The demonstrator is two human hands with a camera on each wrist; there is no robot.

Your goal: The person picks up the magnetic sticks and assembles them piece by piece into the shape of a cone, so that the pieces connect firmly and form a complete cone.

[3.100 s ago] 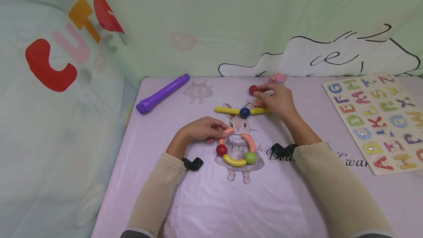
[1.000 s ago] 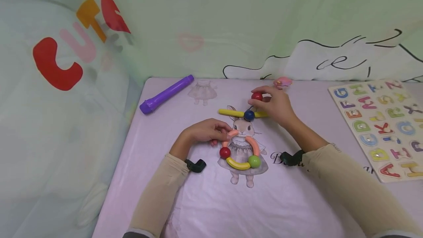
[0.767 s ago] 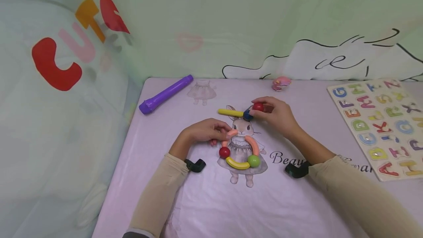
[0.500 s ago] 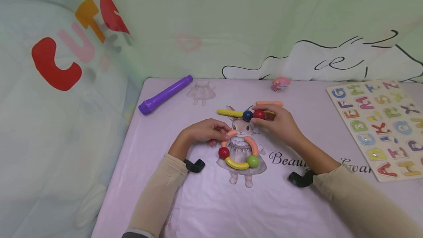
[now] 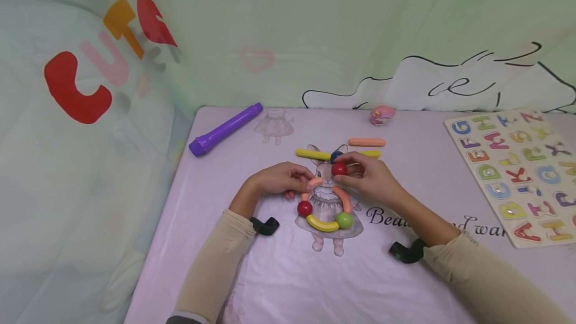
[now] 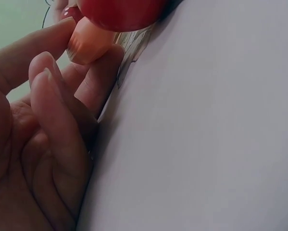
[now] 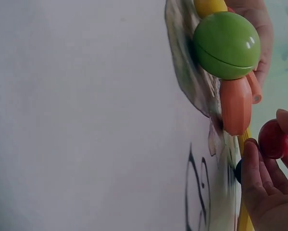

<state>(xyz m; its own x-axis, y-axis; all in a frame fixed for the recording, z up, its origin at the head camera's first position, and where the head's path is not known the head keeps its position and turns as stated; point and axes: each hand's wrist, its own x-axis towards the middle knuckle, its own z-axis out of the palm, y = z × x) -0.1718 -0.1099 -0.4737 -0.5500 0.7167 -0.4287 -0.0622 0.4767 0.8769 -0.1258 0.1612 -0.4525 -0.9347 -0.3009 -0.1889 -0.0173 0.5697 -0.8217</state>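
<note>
My left hand (image 5: pixel 281 178) pinches the upper left orange curved stick (image 6: pixel 88 43) of a part-ring on the table. That stick joins a red ball (image 5: pixel 304 208), followed by a yellow curved stick (image 5: pixel 322 223), a green ball (image 5: pixel 344 220) and another orange curved stick (image 5: pixel 344 199). At the top the ring has a gap. My right hand (image 5: pixel 371 176) holds a second red ball (image 5: pixel 339 169) between thumb and fingers, just above that gap. Behind it lie yellow straight sticks (image 5: pixel 312 154) with a dark blue ball (image 5: pixel 336 157) between them, partly hidden by the right hand.
A loose orange straight stick (image 5: pixel 367 142) lies behind the yellow ones. A purple toy microphone (image 5: pixel 225 129) is at the back left, a small pink toy (image 5: pixel 382 114) at the back edge. A wooden alphabet board (image 5: pixel 517 174) lies on the right.
My right hand has brought the red ball from the back of the table toward me, past the blue ball, to near the ring's gap. My left hand keeps its hold on the orange stick.
</note>
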